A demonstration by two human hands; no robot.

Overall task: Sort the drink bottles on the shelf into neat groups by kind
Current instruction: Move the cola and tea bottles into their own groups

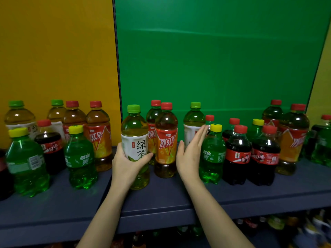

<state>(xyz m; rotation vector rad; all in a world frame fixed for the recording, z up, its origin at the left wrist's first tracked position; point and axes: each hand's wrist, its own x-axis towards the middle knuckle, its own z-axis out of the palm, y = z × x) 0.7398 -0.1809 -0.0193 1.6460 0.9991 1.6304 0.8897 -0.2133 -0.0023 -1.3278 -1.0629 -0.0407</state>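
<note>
**Left hand on a green tea bottle, right hand open beside it**

At the front of the dark shelf (161, 199), the left hand (125, 158) wraps its fingers and thumb round the white label of a green tea bottle (135, 145). The right hand (189, 154) is held flat and upright, fingers straight and together, holding nothing, between an iced tea bottle (166, 140) and a green soda bottle (212, 154). Cola bottles (238, 156) stand further right. More mixed bottles line the back, against yellow (53, 51) and green panels (215, 59).

- I count four green tea bottles (134, 145), one inside my left fingers (119, 149).
- Six iced red tea bottles (166, 145).
- Four yellow-capped green soda bottles (212, 156).
- Four clear cola bottles (237, 156), with others half hidden.
</note>
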